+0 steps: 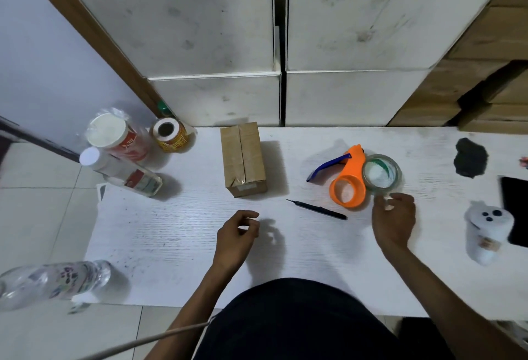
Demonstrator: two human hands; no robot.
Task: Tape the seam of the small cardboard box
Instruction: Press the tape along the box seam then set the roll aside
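A small brown cardboard box (243, 157) lies on the white table (183, 239), its long top seam facing up and shiny with tape. Right of it rests an orange tape dispenser (349, 177) with a blue handle, and a roll of clear tape (381, 174) leans against it. My right hand (394, 221) hovers just in front of the roll, fingers curled and near its edge, holding nothing that I can see. My left hand (237, 235) hangs loosely curled over the table in front of the box, empty.
A black pen-like tool (317, 209) lies between my hands. Bottles and a jar (120, 157) and a yellow label roll (170, 134) stand at the left. A plastic bottle (51, 281) lies at the near left. A white plush (485, 234) and a black cloth (470, 157) sit at the right.
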